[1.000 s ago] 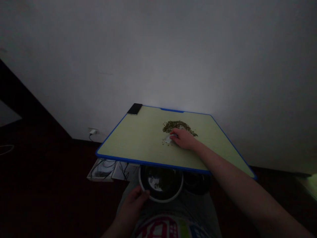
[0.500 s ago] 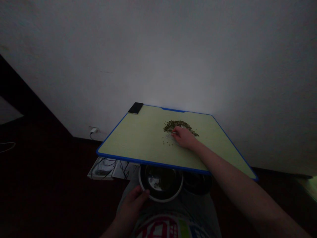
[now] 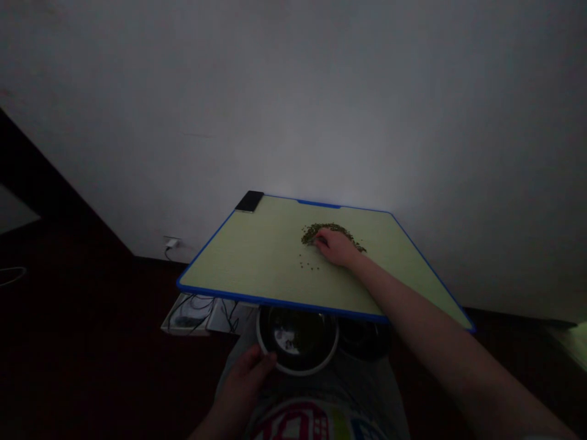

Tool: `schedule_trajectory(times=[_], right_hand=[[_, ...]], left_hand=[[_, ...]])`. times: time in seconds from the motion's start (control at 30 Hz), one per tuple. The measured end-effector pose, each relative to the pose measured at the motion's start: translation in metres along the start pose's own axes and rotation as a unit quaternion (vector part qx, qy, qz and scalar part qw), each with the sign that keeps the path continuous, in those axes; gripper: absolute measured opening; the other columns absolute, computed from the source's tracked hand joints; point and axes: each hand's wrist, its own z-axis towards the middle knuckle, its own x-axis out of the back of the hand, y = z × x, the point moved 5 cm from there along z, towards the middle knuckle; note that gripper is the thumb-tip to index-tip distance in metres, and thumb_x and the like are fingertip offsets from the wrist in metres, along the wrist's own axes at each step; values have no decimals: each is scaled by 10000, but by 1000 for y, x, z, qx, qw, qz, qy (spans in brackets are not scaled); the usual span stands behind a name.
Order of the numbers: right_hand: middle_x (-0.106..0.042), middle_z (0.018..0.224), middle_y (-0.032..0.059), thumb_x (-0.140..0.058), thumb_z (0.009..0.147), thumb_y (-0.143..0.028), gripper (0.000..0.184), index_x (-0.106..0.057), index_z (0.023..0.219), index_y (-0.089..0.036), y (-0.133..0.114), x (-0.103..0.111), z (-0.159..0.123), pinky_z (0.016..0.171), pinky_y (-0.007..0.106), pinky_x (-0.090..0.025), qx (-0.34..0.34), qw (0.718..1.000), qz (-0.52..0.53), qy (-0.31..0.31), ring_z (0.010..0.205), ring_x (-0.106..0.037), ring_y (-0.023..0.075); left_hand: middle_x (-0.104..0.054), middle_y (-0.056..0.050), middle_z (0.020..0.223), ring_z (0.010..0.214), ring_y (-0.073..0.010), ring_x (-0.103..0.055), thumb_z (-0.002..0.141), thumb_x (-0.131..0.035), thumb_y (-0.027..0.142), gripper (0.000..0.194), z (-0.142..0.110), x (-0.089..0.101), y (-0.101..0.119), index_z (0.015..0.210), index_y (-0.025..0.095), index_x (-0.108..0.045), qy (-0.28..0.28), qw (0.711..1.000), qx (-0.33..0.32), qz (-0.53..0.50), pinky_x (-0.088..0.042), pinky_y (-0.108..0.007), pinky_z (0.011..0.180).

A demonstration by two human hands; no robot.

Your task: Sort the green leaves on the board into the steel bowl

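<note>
Grains [image 3: 331, 227] beyond right fingers [image 3: 323, 234]; strays [image 3: 312, 269] nearer

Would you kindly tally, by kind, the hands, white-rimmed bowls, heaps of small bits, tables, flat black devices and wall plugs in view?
Left hand, right hand: 2
White-rimmed bowl: 1
Heap: 1
Table: 1
Black device: 1
Plug: 1
Total: 7
</note>
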Motion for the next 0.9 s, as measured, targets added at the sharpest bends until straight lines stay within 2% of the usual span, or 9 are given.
schedule_trajectory(times=[0.1,0.43,0.7,0.9], right_hand=[[-692,894,70,-540,902,-277,193,-643,1024,-167,-10,-2,3,697,259,-395,30,999,14,-12,791,-606,174],[-681,899,61,-582,880,-277,223,-662,1051,-157,-31,-16,-3,706,244,-400,149,980,99,-86,772,-584,146],[-676,810,49,-602,870,-288,231,-686,1048,-166,-59,-16,-24,684,251,-395,188,969,114,-111,719,-573,145],[-687,839,59,-583,881,-289,227,-687,1049,-177,-72,-15,-43,723,267,-400,192,967,113,-120,758,-585,156]], left_hand=[[-803,-57,844,843,-288,-727,640,-778,370,319,0,-1,-1,911,205,-742,-31,999,2,-34,-530,-402,839],[-803,-58,840,890,-291,-730,664,-770,368,250,3,1,-7,842,196,-735,-27,998,22,-48,-530,-399,848],[-806,-54,882,874,-281,-728,693,-751,358,276,2,0,-5,927,211,-737,-48,998,9,-43,-521,-408,866],[-802,-45,825,844,-286,-724,656,-773,375,250,8,3,-9,828,199,-729,-40,999,2,-24,-522,-390,824]])
